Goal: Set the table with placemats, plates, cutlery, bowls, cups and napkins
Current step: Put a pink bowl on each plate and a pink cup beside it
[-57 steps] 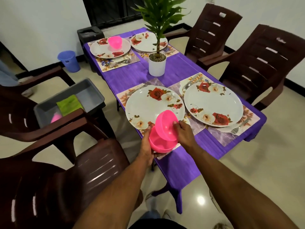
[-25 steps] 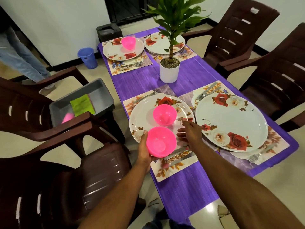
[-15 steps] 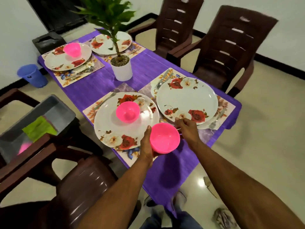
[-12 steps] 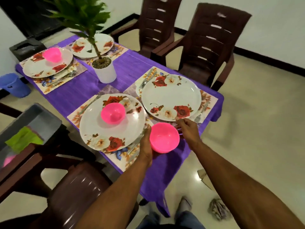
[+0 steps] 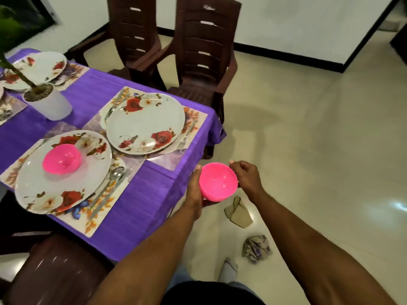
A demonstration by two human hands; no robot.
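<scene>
My left hand [image 5: 195, 190] grips a pink bowl [image 5: 218, 183] from its left side, just off the table's near right corner and over the floor. My right hand [image 5: 246, 177] has its fingers curled against the bowl's right rim. A second pink bowl [image 5: 61, 158] sits on the near-left floral plate [image 5: 55, 188]. The floral plate [image 5: 145, 124] to its right has nothing on it. Both plates rest on placemats [image 5: 103, 214], with a spoon [image 5: 114, 175] and a fork [image 5: 186, 137] beside them.
The table has a purple cloth [image 5: 141, 194]. A white plant pot [image 5: 48, 104] stands mid-table, with more plates [image 5: 44, 67] behind it. Brown chairs [image 5: 204, 51] stand at the far side and another [image 5: 55, 271] at the near left. Two rags [image 5: 239, 213] lie on the floor.
One pink bowl was set on the near-left plate. Both hands have since carried the other bowl to the right, past the table's corner, as my view swung right.
</scene>
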